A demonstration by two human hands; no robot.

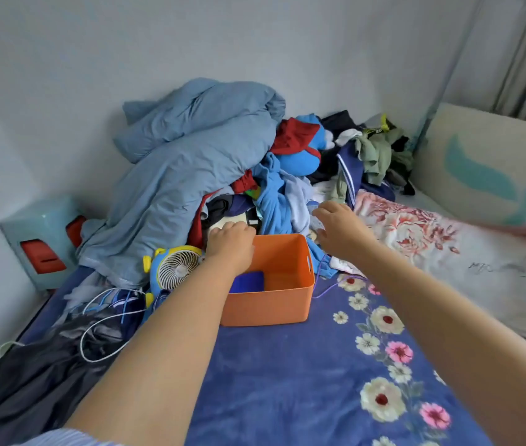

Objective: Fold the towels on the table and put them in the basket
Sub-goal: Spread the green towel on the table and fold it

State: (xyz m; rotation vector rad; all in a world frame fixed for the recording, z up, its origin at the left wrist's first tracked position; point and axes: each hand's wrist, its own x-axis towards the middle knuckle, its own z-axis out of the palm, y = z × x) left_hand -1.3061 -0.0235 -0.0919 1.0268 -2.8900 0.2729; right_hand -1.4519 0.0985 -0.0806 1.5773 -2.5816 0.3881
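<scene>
Basket (268,304): forearm hides blue towel (248,282) | left hand (231,243) grip unclear | right hand (340,228) grip released

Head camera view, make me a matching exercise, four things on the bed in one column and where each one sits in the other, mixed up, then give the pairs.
Things
1. orange basket
2. small fan
3. floral pillow
4. grey-blue duvet

Places
A. heaped at the back left against the wall
B. right of the basket, by the bed's right edge
C. centre of the bed, between the two hands
D. just left of the basket

Pairs: 1-C, 2-D, 3-B, 4-A
</scene>
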